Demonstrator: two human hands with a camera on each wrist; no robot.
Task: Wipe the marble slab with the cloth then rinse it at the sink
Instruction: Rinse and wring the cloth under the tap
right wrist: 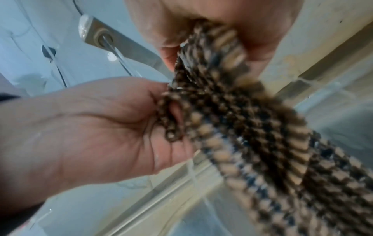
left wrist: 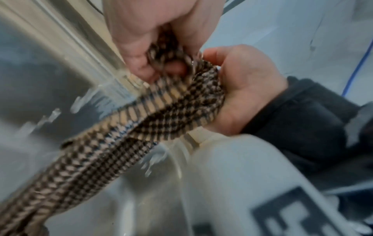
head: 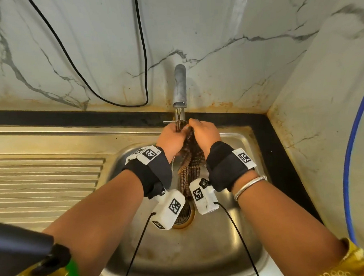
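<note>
A brown-and-beige checked cloth point(head: 189, 164) hangs bunched between both hands over the steel sink point(head: 233, 229), its lower end reaching toward the drain. My left hand point(head: 172, 138) and right hand point(head: 204, 134) grip its top side by side, directly under the tap point(head: 180, 85), which runs a thin stream of water onto it. In the left wrist view my left hand point(left wrist: 153, 32) pinches the cloth point(left wrist: 161, 121) while the right hand point(left wrist: 246, 89) holds a fold. In the right wrist view the right hand point(right wrist: 222, 19) grips the cloth point(right wrist: 252, 127) from above, the left hand point(right wrist: 101, 124) beside it.
A ribbed draining board point(head: 43, 181) lies left of the basin. White marble walls point(head: 214, 32) rise behind and to the right, above a black counter strip point(head: 71, 117). A black cable point(head: 144, 56) hangs down the back wall and a blue hose point(head: 349, 161) runs along the right.
</note>
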